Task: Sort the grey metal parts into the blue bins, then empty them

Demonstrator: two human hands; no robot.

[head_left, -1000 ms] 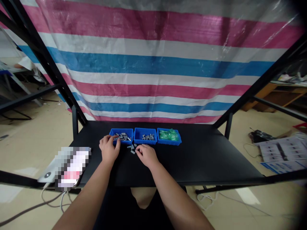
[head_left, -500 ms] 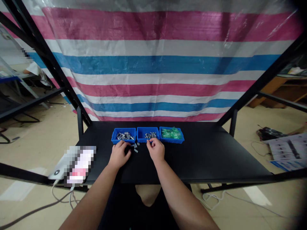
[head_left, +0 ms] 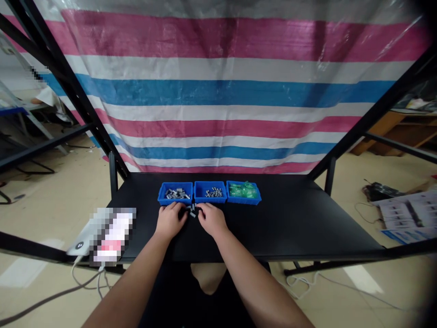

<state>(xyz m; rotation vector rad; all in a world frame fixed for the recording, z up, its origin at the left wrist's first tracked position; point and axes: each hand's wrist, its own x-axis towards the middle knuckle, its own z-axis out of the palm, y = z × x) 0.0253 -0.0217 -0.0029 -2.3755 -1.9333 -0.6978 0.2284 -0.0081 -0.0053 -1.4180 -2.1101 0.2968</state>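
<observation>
Gleaming dully, short grey metal pieces (head_left: 193, 215) lie between half-curled hands (head_left: 170, 220), any grip hidden.

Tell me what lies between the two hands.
A few small metal pieces lie on the black tabletop between the left hand and the right hand, in the head view.

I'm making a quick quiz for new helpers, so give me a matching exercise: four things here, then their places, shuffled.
Things:
1. Crinkled green plastic
2. Small silvery metal bits
3. Loose grey metal pieces
4. Pink, white and blue striped sheet

Places:
A. Between the left hand and the right hand
B. Hanging behind the black table
C. In the right-hand blue plastic tray
D. In the middle blue plastic tray

Right pairs: 1-C, 2-D, 3-A, 4-B.
</observation>
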